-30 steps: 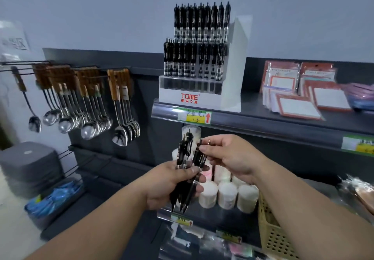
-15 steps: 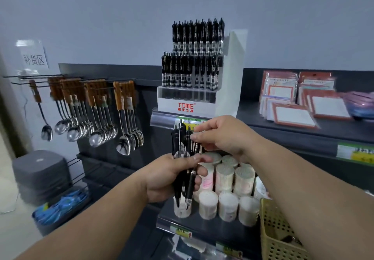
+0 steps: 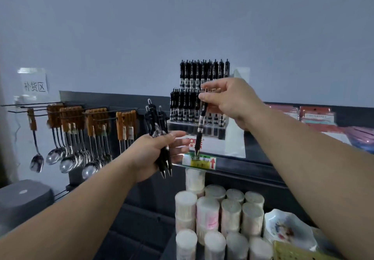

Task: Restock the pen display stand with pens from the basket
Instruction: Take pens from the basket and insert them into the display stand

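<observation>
Since half a second ago: right hand [image 3: 228, 100] raised clear of the bundle, one pen drawn out; left hand [image 3: 155, 152] now apart, lower and to the left.

- Right hand: thumb and fingers pinch a single black pen [image 3: 200, 122] near its cap end. The pen hangs tip down in front of the pen display stand [image 3: 234, 138], its tip over the price label [image 3: 199, 161].
- Left hand: fist wrapped round a bundle of black pens [image 3: 154, 122], tips down.
- Stand: at the front edge of the upper shelf [image 3: 253, 167], its upper two rows holding black pens.
- Basket [image 3: 293, 252]: yellow, only a corner showing at the bottom right.
- Lower shelf: white cylindrical tubs [image 3: 208, 213].
- Left rail: hanging spoons [image 3: 66, 138].
</observation>
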